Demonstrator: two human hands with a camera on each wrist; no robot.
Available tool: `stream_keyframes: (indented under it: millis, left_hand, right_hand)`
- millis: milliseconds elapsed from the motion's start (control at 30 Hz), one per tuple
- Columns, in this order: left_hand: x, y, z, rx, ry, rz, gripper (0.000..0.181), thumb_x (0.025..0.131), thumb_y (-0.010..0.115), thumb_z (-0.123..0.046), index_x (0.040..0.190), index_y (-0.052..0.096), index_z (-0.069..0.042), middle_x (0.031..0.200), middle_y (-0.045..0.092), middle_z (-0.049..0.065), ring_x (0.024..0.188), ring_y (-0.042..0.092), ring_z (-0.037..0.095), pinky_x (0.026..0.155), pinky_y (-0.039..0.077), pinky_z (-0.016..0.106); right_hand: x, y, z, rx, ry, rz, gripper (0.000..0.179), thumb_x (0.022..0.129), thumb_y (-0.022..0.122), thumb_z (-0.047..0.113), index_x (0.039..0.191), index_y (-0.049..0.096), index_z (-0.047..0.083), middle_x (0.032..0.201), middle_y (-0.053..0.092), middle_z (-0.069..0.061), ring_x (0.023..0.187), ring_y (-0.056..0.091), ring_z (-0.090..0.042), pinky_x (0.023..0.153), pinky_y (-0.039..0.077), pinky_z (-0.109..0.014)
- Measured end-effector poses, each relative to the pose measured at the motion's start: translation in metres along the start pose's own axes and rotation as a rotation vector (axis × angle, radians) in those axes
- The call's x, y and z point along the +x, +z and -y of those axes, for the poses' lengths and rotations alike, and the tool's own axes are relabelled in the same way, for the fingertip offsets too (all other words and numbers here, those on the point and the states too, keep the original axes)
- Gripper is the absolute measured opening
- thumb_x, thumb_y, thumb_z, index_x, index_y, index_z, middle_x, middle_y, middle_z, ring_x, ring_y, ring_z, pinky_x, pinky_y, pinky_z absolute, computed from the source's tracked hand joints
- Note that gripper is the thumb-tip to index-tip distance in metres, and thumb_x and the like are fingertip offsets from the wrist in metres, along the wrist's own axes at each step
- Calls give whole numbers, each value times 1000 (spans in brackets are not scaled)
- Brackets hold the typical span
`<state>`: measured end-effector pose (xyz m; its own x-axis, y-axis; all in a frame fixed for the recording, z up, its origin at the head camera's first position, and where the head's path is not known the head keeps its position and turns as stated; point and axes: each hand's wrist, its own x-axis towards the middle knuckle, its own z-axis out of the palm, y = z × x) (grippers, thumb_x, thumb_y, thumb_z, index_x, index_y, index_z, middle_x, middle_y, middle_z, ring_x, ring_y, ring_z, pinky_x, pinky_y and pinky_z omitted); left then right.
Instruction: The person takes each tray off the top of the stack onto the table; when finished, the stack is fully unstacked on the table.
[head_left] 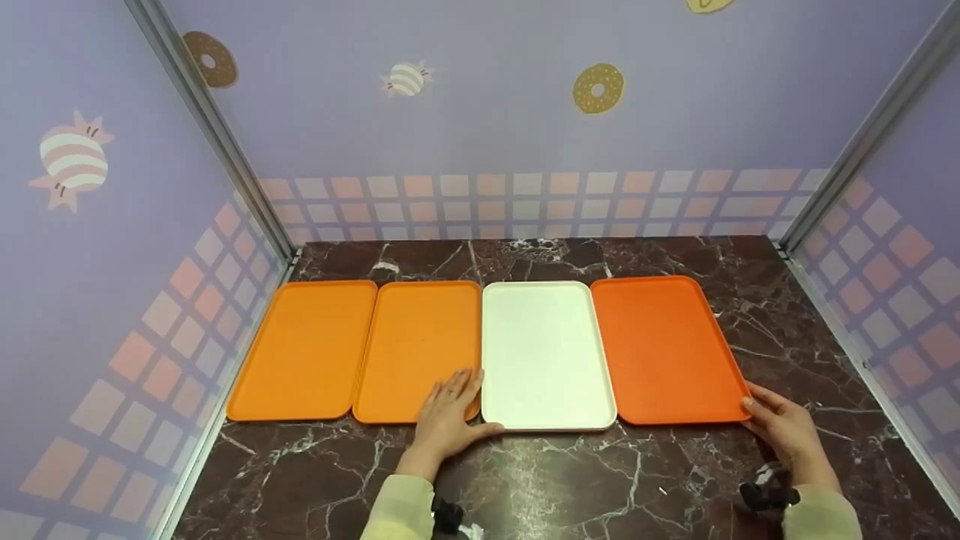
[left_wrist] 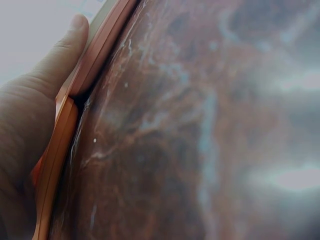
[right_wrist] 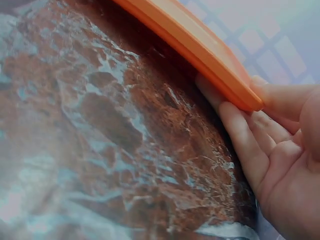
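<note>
Four trays lie side by side: two light-orange trays (head_left: 311, 349) (head_left: 420, 341) at left, a white tray (head_left: 547, 352), and a red-orange tray (head_left: 667, 345) at right. My left hand (head_left: 446, 420) rests with extended fingers over the front right corner of the second light-orange tray, its thumb (left_wrist: 65, 52) against the white tray's front edge. At the red-orange tray's front right corner, my right hand (head_left: 791, 431) pinches the rim. Seen from the right wrist, the thumb (right_wrist: 285, 97) is on top and the fingers (right_wrist: 245, 135) are beneath the tray (right_wrist: 200, 55).
The trays are on a dark marbled tabletop (head_left: 555, 480) with white veins. Lilac walls (head_left: 487, 135) with printed sweets and pink and white squares enclose the back and both sides. Metal posts (head_left: 225, 135) stand at the back corners.
</note>
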<state>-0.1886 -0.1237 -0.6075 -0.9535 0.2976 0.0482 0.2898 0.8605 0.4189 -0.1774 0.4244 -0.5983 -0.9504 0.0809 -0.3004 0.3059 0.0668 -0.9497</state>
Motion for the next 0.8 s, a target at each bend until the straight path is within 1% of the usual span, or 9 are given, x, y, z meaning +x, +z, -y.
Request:
stream_keyframes:
  millis: [100,167,233,300,367,467,600,700,800]
  left_hand:
    - [0,-1,0,-3,0,-1,106,81,67,-76,164,29,-22,170,31,10,157,29,31,131,18,53]
    - [-1,-1,-1,-10,1,-1,106,81,67,-75,164,29,-21,170,31,9,158,29,31,131,18,53]
    - [-1,-1,-1,-16,0,0,106,82,67,-75,164,29,-21,170,30,9,158,28,31,131,18,53]
    - [-1,-1,-1,-21,-2,2,106,82,67,-75,164,29,-21,170,30,9,158,28,31,131,18,53]
    - [-1,-1,0,-20,-1,1,106,82,67,-75,164,29,-21,170,30,9,158,28,31,131,18,54]
    - [-1,-1,0,-21,-1,1,106,82,67,-75,164,29,-21,170,30,10,158,28,32,131,18,54]
    - [-1,-1,0,-25,-4,4,106,81,67,-75,165,29,-22,170,30,10,158,28,32,131,18,54]
    - [-1,-1,0,-25,-5,6,106,81,67,-75,165,28,-22,170,30,10,158,28,32,131,18,54]
    - [-1,0,0,-21,-5,4,106,81,67,-75,165,29,-22,170,30,10,158,28,32,131,18,54]
  right_hand:
    - [0,1,3,-170,-26,-29,67,101,67,29,156,41,0,105,65,29,89,67,10,81,60,-14]
    - [0,2,5,-322,-46,-61,71,101,66,34,156,39,-3,118,71,12,90,65,7,78,58,-13]
    - [0,2,7,-475,-65,-87,71,102,64,40,154,42,-2,134,68,-10,102,67,-7,79,54,-15]
    - [0,3,7,-597,-84,-108,68,103,62,41,153,45,-2,145,56,-30,114,65,-27,85,53,-23]
    - [0,4,7,-683,-107,-117,65,104,61,40,151,47,-3,144,53,-36,121,59,-44,90,51,-32]
    - [1,6,7,-734,-137,-128,61,104,62,35,148,49,-6,134,59,-38,117,60,-49,88,52,-40]
    - [2,7,8,-760,-147,-140,59,103,63,32,146,51,-8,122,64,-35,101,64,-38,76,51,-31]
    - [2,10,10,-754,-131,-153,58,103,63,29,145,51,-9,123,64,-37,99,65,-38,74,50,-29]
    - [2,15,11,-732,-114,-171,59,103,62,26,147,47,-11,128,60,-39,106,63,-46,80,54,-36]
